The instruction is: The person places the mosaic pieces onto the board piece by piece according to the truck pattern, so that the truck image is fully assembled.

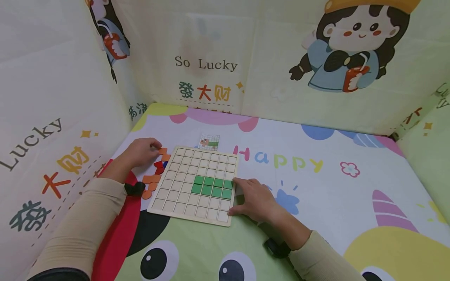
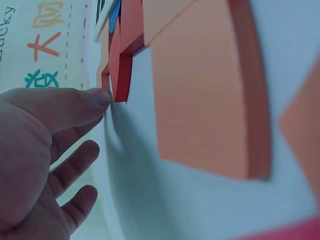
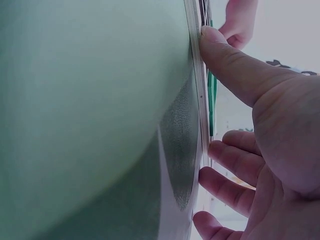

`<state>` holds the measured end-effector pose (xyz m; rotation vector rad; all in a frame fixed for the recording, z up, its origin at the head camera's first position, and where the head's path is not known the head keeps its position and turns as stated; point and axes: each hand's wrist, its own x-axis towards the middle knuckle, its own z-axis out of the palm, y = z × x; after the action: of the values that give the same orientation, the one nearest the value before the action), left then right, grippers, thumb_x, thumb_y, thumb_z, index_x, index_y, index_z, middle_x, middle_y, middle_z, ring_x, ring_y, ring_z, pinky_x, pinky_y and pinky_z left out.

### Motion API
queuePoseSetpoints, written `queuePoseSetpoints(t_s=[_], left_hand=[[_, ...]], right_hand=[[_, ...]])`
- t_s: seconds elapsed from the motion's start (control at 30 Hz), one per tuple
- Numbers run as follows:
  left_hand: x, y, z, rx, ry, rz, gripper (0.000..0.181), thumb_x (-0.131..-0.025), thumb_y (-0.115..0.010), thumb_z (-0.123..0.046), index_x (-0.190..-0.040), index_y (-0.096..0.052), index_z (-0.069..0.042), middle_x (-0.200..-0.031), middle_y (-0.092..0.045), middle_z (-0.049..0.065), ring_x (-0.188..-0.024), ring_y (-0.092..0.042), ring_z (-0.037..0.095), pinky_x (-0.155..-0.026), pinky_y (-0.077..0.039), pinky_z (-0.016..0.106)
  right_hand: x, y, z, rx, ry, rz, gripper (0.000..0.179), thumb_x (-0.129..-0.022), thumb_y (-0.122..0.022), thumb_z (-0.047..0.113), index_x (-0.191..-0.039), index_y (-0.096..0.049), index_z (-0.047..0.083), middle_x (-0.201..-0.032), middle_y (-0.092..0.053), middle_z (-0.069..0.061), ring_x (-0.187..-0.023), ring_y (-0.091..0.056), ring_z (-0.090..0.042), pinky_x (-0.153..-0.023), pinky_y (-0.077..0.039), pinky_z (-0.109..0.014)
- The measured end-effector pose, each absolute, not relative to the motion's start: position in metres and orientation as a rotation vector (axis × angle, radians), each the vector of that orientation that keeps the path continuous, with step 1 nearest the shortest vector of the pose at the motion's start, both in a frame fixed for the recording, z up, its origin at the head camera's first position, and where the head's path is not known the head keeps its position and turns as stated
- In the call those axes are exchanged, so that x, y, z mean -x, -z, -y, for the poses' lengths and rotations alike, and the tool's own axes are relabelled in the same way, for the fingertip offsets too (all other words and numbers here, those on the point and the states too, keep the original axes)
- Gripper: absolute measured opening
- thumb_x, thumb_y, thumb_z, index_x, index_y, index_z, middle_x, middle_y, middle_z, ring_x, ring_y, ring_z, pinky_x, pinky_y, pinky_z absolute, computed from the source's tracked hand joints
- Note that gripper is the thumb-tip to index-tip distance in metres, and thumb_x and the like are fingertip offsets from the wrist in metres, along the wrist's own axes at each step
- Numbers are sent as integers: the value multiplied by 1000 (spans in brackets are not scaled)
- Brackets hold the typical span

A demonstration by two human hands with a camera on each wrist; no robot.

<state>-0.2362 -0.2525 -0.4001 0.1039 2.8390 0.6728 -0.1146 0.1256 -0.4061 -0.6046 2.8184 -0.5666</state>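
Observation:
A pale wooden grid board point(image 1: 175, 185) lies on the table, with two rows of green square tiles point(image 1: 207, 190) set in its right half. At the board's upper left, my left hand point(image 1: 142, 152) pinches a small orange tile point(image 1: 163, 150), thumb and index fingertip meeting at its edge. Red pieces point(image 1: 159, 168) and a blue piece point(image 1: 165, 164) lie close beside that hand. My right hand point(image 1: 256, 199) rests against the board's right edge. Its thumb touches near the front corner, and its fairly straight fingers touch farther up, as the right wrist view shows.
More orange pieces point(image 1: 151, 179), some rounded, lie along the board's left edge. Behind the board is a small printed card point(image 1: 209, 141) with a grid picture. A colourful cartoon tablecloth point(image 1: 260, 246) covers the table, and printed cloth walls point(image 1: 211, 39) stand around it.

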Motion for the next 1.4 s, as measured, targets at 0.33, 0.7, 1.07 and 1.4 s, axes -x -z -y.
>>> queuePoseSetpoints(t_s=[0.33, 0.7, 1.07, 1.4], left_hand=[[235, 398, 253, -140, -623, -2856, 35, -94, -63, -12, -126, -60, 2, -126, -57, 26, -119, -47, 44, -96, -47, 57], [232, 391, 254, -107, -641, -2867, 39, -92, -65, -13, -128, -59, 2, -128, -55, 27, -115, -47, 42, -86, -54, 50], [217, 377, 242, -294, -667, -2868, 36, -92, -64, -10, -126, -61, 3, -126, -59, 25, -116, -50, 41, -89, -53, 50], [199, 372, 219, -464, -673, -2853, 30, -92, -69, -8, -120, -66, 2, -115, -63, 19, -111, -51, 38, -85, -55, 45]], right_hand=[[115, 406, -125, 594, 582, -2809, 94, -72, -86, 52, -147, -48, 11, -142, -56, -6, -130, -47, -32, -100, -42, -55], [114, 406, -126, 601, 580, -2815, 94, -72, -86, 53, -147, -48, 11, -141, -56, -6, -130, -47, -32, -99, -42, -55], [114, 406, -127, 613, 589, -2821, 93, -72, -86, 53, -146, -49, 11, -140, -57, -6, -129, -47, -32, -98, -42, -55], [114, 406, -127, 604, 586, -2819, 94, -72, -86, 53, -147, -48, 11, -141, -56, -6, -130, -47, -32, -98, -42, -55]])
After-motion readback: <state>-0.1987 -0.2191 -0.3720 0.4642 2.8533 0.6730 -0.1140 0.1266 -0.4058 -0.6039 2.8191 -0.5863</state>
